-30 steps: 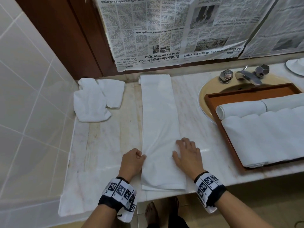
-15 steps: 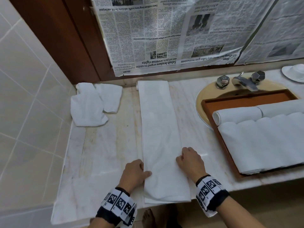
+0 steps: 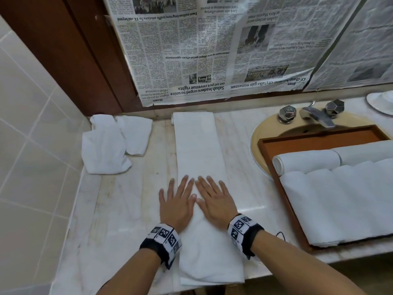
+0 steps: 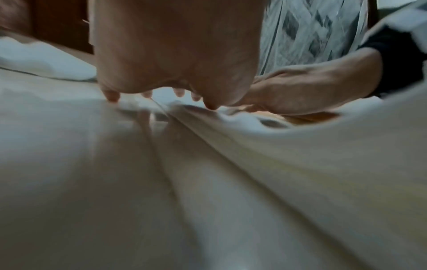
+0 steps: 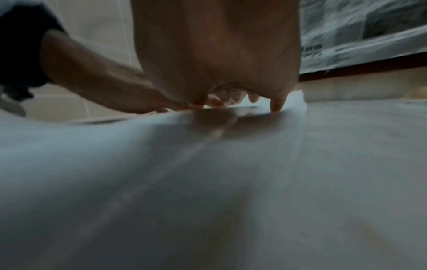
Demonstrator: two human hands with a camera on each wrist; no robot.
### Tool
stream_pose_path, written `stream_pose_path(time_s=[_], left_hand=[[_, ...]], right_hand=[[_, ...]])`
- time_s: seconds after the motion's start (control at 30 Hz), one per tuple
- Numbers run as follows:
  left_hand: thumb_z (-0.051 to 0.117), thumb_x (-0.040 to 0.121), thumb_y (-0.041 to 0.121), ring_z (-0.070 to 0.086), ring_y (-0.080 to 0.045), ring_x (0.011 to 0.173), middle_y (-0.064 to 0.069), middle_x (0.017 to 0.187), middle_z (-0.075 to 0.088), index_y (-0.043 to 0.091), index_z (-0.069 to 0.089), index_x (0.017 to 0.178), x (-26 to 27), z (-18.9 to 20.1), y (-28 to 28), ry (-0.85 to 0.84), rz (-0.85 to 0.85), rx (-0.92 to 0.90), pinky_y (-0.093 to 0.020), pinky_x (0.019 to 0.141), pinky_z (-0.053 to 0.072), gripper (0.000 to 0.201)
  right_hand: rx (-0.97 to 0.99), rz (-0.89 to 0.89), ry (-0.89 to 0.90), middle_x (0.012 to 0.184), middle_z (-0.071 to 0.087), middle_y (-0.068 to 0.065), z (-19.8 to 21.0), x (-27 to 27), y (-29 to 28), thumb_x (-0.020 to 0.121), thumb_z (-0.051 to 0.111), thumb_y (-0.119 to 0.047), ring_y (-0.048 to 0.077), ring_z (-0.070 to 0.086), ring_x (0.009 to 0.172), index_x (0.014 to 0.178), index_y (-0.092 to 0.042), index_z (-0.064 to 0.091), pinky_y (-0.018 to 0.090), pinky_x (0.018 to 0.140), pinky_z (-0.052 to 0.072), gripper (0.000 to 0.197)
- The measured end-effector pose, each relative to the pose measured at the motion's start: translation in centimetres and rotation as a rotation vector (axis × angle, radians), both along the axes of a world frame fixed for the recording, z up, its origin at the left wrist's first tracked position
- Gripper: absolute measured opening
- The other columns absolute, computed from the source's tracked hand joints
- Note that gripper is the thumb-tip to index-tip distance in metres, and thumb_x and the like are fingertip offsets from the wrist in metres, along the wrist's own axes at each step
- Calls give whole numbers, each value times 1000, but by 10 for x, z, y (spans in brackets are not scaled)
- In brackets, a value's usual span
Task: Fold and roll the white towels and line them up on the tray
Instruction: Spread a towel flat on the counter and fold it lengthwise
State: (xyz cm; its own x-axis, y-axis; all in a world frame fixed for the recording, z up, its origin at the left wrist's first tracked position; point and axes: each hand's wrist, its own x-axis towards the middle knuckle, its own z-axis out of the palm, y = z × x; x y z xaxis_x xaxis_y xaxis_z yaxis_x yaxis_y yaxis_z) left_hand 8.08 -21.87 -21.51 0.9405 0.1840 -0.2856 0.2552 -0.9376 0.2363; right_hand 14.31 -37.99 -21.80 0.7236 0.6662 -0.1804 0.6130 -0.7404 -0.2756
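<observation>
A long white towel [image 3: 197, 145], folded into a narrow strip, lies lengthwise on the marble counter from the back wall to the front edge. My left hand [image 3: 176, 201] and right hand [image 3: 214, 199] lie side by side, palms down and fingers straight, pressing flat on the strip's near half. The left hand [image 4: 173, 54] overlaps the towel's left edge; the right hand [image 5: 217, 54] is wholly on the cloth. A brown wooden tray [image 3: 319, 141] over the sink at the right holds several rolled white towels [image 3: 308, 162].
Two crumpled white towels [image 3: 106, 145] lie at the counter's back left by the tiled wall. The faucet [image 3: 314, 113] and its knobs stand behind the tray. Newspaper [image 3: 212, 50] covers the wall behind. A white dish [image 3: 380, 103] sits at the far right.
Both hands left the towel's side edges, where their fingers were curled, and came together on top of the strip, now flat with fingers spread forward.
</observation>
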Motion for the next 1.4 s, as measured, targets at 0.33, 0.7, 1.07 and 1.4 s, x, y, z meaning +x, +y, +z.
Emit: stream_pose_path(time_s=[0.33, 0.7, 1.07, 1.4], left_hand=[[3, 101, 57, 0, -22, 154, 22, 164, -4, 45, 5, 157, 6, 6, 3, -49, -20, -46, -64, 117, 13, 57], [-2, 100, 58, -22, -25, 151, 26, 160, -23, 47, -16, 153, 83, 0, 3, 33, 147, -31, -63, 118, -9, 56], [2, 96, 57, 0, -24, 154, 23, 164, -11, 48, 3, 156, 8, 5, -28, 5, 72, -96, -62, 116, 13, 60], [18, 101, 56, 10, -22, 152, 24, 165, 5, 50, 12, 155, -50, -4, -43, -54, 218, -40, -57, 113, 6, 55]], right_hand=[[40, -64, -64, 165, 9, -5, 8, 21, -18, 104, 9, -48, 21, 11, 152, 159, -21, 15, 48, 122, 9, 62], [-104, -78, -17, 163, -13, -14, -2, 104, -3, 104, 6, -48, 11, -13, 151, 159, -28, -6, 47, 122, -6, 59], [86, -68, -94, 160, 32, -1, -10, -1, -13, 103, 29, -38, 21, 31, 147, 153, -18, 38, 48, 113, 18, 55], [53, -232, -141, 157, 36, 2, -3, -10, -52, 100, 31, -37, 23, 42, 141, 149, -12, 44, 48, 112, 20, 56]])
